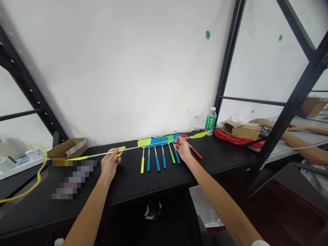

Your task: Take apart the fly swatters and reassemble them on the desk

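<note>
It looks like a shared workroom, judging by the black worktop (128, 184) between dark metal frames (298, 92), the power strip (23, 165), and another person's arm (297, 142) over the neighbouring grey worktop (275, 154).

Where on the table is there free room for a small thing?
Bare table shows between the left hand and the row's yellow handle, and between the red handle and the red bag. The middle is crowded: swatters lie side by side there.
</note>
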A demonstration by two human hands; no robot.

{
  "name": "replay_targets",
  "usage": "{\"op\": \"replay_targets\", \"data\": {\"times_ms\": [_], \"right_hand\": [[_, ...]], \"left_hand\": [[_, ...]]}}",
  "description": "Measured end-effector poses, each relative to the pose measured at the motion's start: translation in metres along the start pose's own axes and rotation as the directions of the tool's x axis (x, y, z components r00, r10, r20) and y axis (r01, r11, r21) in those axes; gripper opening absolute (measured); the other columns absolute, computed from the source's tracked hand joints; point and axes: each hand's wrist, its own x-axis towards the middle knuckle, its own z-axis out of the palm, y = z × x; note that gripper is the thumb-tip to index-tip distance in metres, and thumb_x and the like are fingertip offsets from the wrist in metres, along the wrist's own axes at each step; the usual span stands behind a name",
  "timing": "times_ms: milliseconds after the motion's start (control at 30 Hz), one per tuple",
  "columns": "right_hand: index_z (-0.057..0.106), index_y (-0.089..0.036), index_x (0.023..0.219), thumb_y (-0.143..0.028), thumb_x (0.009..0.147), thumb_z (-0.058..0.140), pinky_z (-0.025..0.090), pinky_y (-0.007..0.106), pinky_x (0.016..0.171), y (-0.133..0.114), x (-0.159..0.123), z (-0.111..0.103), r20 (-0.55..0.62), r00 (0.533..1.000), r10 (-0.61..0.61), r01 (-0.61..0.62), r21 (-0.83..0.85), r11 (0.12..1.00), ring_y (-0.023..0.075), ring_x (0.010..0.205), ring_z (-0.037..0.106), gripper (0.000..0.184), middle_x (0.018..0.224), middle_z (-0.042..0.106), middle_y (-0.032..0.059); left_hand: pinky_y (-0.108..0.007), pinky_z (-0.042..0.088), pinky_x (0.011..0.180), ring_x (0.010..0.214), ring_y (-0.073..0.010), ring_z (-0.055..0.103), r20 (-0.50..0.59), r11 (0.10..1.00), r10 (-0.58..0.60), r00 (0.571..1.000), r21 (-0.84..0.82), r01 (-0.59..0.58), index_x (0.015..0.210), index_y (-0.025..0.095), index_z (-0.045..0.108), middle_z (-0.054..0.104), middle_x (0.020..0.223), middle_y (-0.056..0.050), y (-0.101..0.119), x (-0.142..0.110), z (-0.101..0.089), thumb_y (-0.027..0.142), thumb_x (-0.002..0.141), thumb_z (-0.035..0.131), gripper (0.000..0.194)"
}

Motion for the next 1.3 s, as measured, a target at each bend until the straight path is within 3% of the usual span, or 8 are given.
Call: {"op": "replay_targets", "data": {"times_ms": [300,633,800,900,1067,1167,1300], "right_hand": [[0.064,-0.02,0.084,-0.043,0.068,0.078,0.039,0.024,0.045,-0.001,-0.002,0.0,-0.02,1.0,0.02,-0.02,-0.006,1.0,0.0115,0.054,0.053,0.031,0.069,0.059,-0.0015],[0.064,-0.02,0.084,-0.047,0.074,0.072,0.039,0.025,0.045,-0.001,-0.002,0.0,-0.057,0.998,0.033,-0.033,0.0,0.999,0.012,0.053,0.053,0.03,0.068,0.059,-0.0004],[0.063,-0.021,0.087,-0.06,0.084,0.057,0.036,0.024,0.043,-0.002,0.001,-0.004,-0.203,0.973,-0.112,0.122,0.035,0.992,0.0101,0.046,0.046,0.04,0.057,0.053,-0.003],[0.061,-0.021,0.085,-0.063,0.086,0.051,0.034,0.023,0.042,-0.003,0.002,-0.006,-0.265,0.951,-0.158,0.176,0.046,0.983,0.009,0.043,0.043,0.043,0.053,0.048,-0.0048],[0.058,-0.02,0.076,-0.065,0.084,0.056,0.033,0.022,0.042,-0.003,0.003,-0.005,-0.256,0.942,-0.216,0.229,0.021,0.973,0.0079,0.043,0.041,0.046,0.052,0.046,-0.0055],[0.055,-0.019,0.071,-0.064,0.083,0.058,0.034,0.021,0.042,-0.002,0.003,-0.004,-0.268,0.937,-0.225,0.241,0.027,0.97,0.0073,0.044,0.041,0.046,0.052,0.046,-0.0054],[0.057,-0.019,0.073,-0.061,0.083,0.06,0.034,0.022,0.043,0.001,0.001,0.0,-0.189,0.957,-0.22,0.225,0.005,0.974,0.0074,0.044,0.043,0.044,0.054,0.048,-0.0044]], "left_hand": [[-0.022,0.036,0.05,0.051,-0.008,0.049,0.023,0.999,-0.015,1.0,-0.038,0.015,0.092,0.014,0.061,0.066,0.073,-0.003,0.003,-0.006,0.0,0.028,0.056,0.076,0.041],[-0.021,0.037,0.05,0.051,-0.0086,0.049,0.05,0.996,-0.033,0.998,-0.085,0.037,0.095,0.017,0.058,0.065,0.074,-0.001,0.003,-0.005,-0.001,0.025,0.058,0.071,0.04],[-0.022,0.037,0.047,0.049,-0.01,0.047,-0.002,0.983,-0.056,0.998,-0.173,0.055,0.08,0.017,0.057,0.058,0.061,0.0,0.003,-0.002,-0.006,0.033,0.067,0.064,0.023],[-0.023,0.037,0.046,0.047,-0.012,0.047,-0.02,0.977,-0.035,0.999,-0.209,0.03,0.075,0.017,0.056,0.051,0.054,0.001,0.001,0.001,-0.007,0.04,0.074,0.054,0.023],[-0.025,0.036,0.042,0.043,-0.0145,0.046,-0.047,0.999,-0.021,0.999,-0.051,0.019,0.068,0.018,0.053,0.051,0.049,-0.001,-0.004,0.008,-0.008,0.042,0.08,0.039,0.029],[-0.026,0.034,0.041,0.041,-0.0145,0.043,0.015,0.999,-0.002,1.0,0.035,0.002,0.063,0.02,0.048,0.047,0.045,-0.001,-0.007,0.009,-0.007,0.043,0.081,0.034,0.032],[-0.025,0.031,0.042,0.039,-0.0129,0.037,0.206,0.994,-0.026,0.978,0.111,0.003,0.057,0.022,0.042,0.041,0.043,0.0,-0.011,0.004,0.0,0.044,0.084,0.031,0.037]]}}
